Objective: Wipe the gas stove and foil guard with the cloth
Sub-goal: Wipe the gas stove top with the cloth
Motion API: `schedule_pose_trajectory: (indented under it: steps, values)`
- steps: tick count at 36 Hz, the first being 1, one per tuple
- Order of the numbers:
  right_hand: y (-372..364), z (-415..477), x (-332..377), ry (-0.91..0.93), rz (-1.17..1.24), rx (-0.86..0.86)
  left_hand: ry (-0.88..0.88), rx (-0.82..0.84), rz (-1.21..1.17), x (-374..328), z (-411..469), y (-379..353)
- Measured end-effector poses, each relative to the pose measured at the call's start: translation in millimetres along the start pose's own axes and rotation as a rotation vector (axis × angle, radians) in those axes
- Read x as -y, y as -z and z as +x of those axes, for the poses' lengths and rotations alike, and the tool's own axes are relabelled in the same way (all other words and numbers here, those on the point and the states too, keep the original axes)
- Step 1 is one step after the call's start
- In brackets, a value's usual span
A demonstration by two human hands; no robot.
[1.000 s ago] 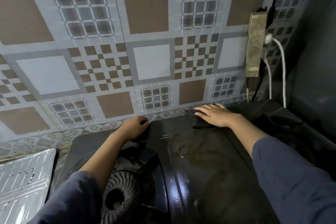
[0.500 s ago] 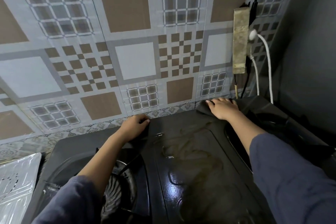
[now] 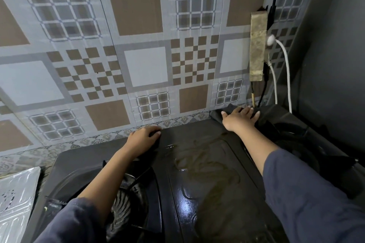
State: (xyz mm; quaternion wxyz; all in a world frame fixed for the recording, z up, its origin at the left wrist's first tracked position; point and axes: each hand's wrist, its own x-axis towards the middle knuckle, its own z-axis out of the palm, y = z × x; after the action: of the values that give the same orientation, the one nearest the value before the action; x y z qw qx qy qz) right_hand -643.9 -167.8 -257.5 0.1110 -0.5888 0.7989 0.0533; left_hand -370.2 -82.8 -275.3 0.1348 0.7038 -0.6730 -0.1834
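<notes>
Right hand (image 3: 240,119) has slid the cloth (image 3: 219,115) further right along the stove (image 3: 207,163)'s back edge. Its fingers lie spread flat on it. Left hand (image 3: 143,141) curls over the stove's rear edge.

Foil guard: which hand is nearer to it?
Left. The left hand rests on the stove's back edge, right of the foil guard; the right hand presses the cloth farther right.

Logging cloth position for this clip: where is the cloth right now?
In the head view, the dark cloth lies at the stove's back edge, right of centre, pressed flat under the right hand, just below the tiled wall and the white cables.
</notes>
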Motion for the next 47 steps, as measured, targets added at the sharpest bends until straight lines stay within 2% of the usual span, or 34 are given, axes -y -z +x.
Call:
schedule_pose_trajectory:
  steps: [3,5,8,19,25,38,47]
  values:
    - [-1.3,0.2,-6.6,0.113,-0.077,-0.089,0.004,-0.005,0.008,-0.9,0.2,-0.8]
    - [-3.8,1.8,-10.8,0.202,-0.004,-0.089,0.001,-0.014,0.017,-2.2,-1.1,-1.1]
    - [-4.6,2.5,-13.2,0.229,0.087,-0.062,-0.008,-0.019,0.03,-3.4,-3.1,-0.6]
    - [-5.2,-11.4,17.8,-0.038,0.166,-0.004,-0.033,0.028,0.053,3.5,-8.7,4.9]
    - [-12.7,-29.8,37.3,-0.072,0.174,-0.017,-0.053,0.061,0.053,6.5,-12.0,7.0]
    - [-31.8,-94.9,66.5,0.126,0.145,-0.013,-0.062,0.1,0.123,21.5,-20.1,12.6]
    - [-41.2,-115.6,65.9,0.457,0.019,-0.053,-0.052,0.114,0.158,15.4,-28.2,15.7]
